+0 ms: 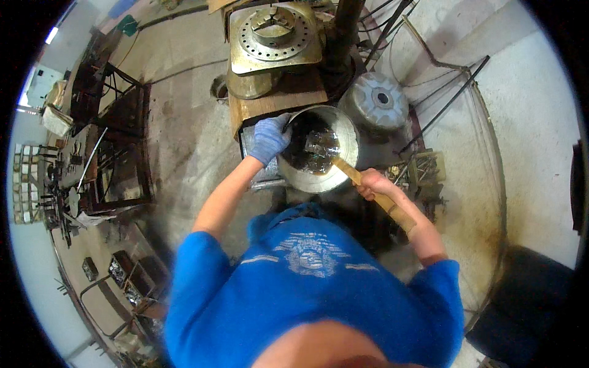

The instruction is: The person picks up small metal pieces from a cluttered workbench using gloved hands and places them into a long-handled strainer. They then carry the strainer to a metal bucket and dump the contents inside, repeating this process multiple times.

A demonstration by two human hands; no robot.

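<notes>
A round metal bucket [348,136] sits in front of me, tilted so that its mouth faces me. Dark, shiny liquid [314,161] covers the part of its inside that I can see. My left hand [269,140], in a light blue-grey glove, grips the bucket's left rim, fingers bent over the edge. Bare, my right hand [372,184] is closed round a flat wooden stick [394,210]. The stick's far end reaches over the near right rim into the bucket; its near end lies along my right forearm.
Beyond the bucket stands a machine with a round chuck [273,27] on a square table, above a wooden block [279,98]. A grey ribbed metal drum [377,101] stands right of the bucket. Dark metal racks [123,153] line the left; a pale wall [521,122] rises at right.
</notes>
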